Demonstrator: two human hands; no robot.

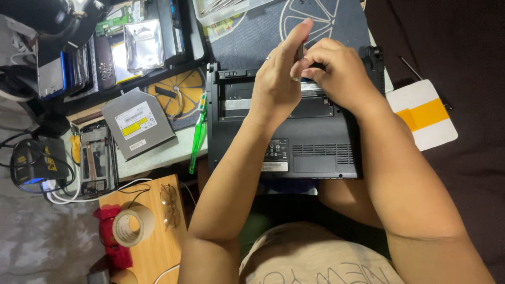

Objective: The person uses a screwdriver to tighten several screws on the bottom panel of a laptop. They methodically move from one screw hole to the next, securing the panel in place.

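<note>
While both hands meet over the open bay at the upturned black laptop's (pixel 310 147) twelve o'clock edge, the left hand (pixel 279 79) and right hand (pixel 336 71) pinch a small dark part (pixel 300 51); steady, even pressure would serve best. What the part is stays hidden behind the fingers.

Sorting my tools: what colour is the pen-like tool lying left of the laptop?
Translucent green, seen in the head view.

- One head-worn camera looks steeply down from above the person's lap.
- It sits close over the black laptop (pixel 286 131) and both forearms.
</note>
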